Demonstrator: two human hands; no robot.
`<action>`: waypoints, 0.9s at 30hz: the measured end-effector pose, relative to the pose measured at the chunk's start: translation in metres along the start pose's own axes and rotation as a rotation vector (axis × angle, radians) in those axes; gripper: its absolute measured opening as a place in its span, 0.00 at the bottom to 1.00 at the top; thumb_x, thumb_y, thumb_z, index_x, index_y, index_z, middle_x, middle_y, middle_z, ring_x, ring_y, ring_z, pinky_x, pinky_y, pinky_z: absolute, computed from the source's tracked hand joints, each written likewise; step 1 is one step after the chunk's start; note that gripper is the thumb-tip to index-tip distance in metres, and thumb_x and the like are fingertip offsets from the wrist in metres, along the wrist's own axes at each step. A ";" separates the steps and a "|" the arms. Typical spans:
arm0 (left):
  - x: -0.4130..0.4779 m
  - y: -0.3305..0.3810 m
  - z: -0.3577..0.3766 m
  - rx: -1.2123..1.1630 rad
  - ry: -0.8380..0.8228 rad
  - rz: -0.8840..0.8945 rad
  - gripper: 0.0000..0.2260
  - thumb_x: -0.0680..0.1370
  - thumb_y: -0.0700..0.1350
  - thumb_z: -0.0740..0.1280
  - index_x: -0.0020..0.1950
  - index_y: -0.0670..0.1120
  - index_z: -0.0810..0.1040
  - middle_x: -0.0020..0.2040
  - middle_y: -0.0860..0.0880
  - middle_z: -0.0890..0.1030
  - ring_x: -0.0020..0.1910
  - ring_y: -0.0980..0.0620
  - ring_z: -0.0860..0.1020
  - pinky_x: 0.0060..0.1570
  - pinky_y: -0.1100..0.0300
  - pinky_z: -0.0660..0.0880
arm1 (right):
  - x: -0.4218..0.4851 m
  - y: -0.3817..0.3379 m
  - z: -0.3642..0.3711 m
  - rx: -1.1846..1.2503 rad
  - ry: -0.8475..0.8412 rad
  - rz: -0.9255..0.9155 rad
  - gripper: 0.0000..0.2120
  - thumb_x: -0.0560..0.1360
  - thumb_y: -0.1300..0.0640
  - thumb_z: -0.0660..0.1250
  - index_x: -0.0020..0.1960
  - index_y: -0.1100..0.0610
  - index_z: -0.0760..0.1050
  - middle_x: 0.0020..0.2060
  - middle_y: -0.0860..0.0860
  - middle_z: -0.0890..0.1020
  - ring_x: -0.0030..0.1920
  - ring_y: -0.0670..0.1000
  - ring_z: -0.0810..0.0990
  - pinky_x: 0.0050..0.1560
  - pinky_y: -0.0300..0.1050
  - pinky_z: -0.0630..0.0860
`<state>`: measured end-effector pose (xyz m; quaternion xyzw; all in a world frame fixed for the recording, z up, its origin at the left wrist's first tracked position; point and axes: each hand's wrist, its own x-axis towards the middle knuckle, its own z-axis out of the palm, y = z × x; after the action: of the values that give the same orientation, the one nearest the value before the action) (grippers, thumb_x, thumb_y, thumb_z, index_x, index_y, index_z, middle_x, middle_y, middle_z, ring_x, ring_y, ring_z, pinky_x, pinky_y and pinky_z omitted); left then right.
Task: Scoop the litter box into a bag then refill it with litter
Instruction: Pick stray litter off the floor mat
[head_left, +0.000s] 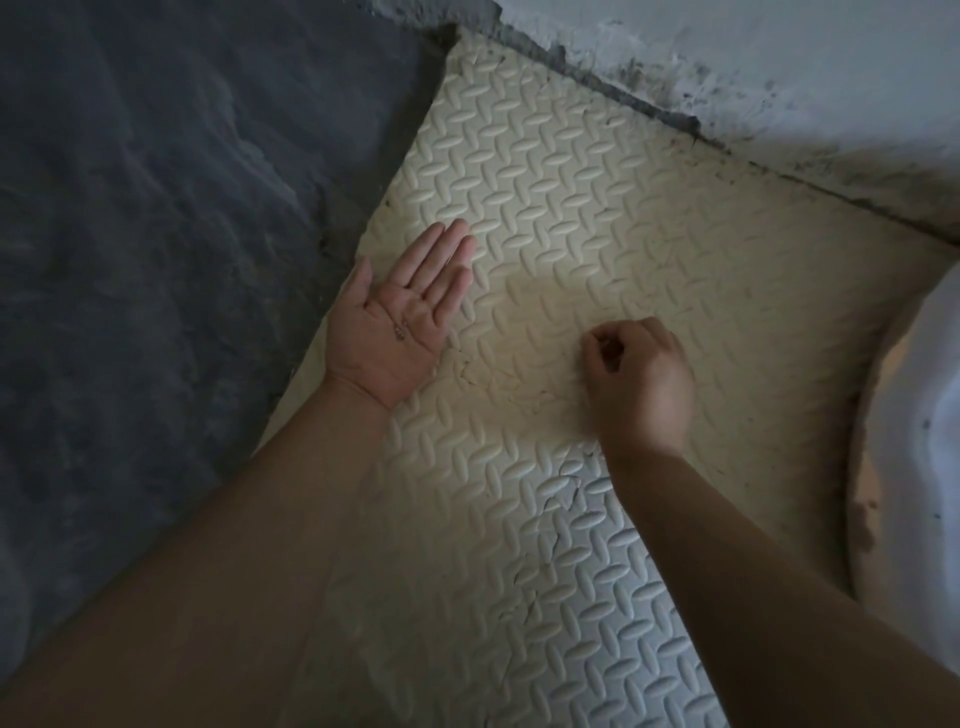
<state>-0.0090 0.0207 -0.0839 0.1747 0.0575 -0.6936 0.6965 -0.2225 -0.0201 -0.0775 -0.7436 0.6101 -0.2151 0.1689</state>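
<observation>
A cream foam mat (597, 218) with a raised tread pattern covers the floor in the middle. My left hand (400, 317) lies palm up over its left edge, fingers straight, with a few small dark litter grains (400, 330) in the palm. My right hand (636, 379) hovers over the mat's centre, fingers curled with thumb and fingertips drawn together just above the surface; whether they pinch a grain I cannot tell. No litter box, scoop or bag can be identified with certainty.
A dark grey rough floor (156, 234) lies to the left of the mat. A stained whitish wall (779, 78) runs along the mat's far edge. A white rounded object (919, 441) with a brownish rim sits at the right edge.
</observation>
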 end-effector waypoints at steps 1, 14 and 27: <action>0.000 -0.001 0.001 0.003 0.004 0.000 0.32 0.81 0.57 0.44 0.73 0.33 0.61 0.73 0.36 0.63 0.74 0.45 0.57 0.73 0.51 0.54 | 0.001 0.000 -0.001 -0.005 -0.015 -0.002 0.04 0.73 0.56 0.69 0.43 0.57 0.80 0.40 0.51 0.79 0.41 0.53 0.76 0.40 0.54 0.77; -0.012 -0.056 0.028 -0.069 -0.031 -0.129 0.31 0.81 0.57 0.44 0.73 0.35 0.61 0.74 0.40 0.62 0.75 0.45 0.57 0.73 0.52 0.55 | -0.058 -0.084 -0.009 0.483 -0.089 0.122 0.04 0.74 0.55 0.70 0.42 0.54 0.77 0.35 0.43 0.74 0.36 0.45 0.73 0.38 0.40 0.73; -0.017 -0.066 0.047 -0.043 -0.063 -0.184 0.32 0.82 0.58 0.42 0.71 0.34 0.64 0.74 0.40 0.64 0.73 0.45 0.61 0.72 0.52 0.58 | -0.061 -0.085 -0.027 0.570 0.001 0.153 0.04 0.72 0.59 0.72 0.46 0.53 0.81 0.36 0.45 0.77 0.38 0.46 0.76 0.40 0.33 0.74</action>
<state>-0.0825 0.0228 -0.0459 0.1321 0.0662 -0.7584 0.6349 -0.1762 0.0570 -0.0177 -0.6177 0.5796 -0.3649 0.3864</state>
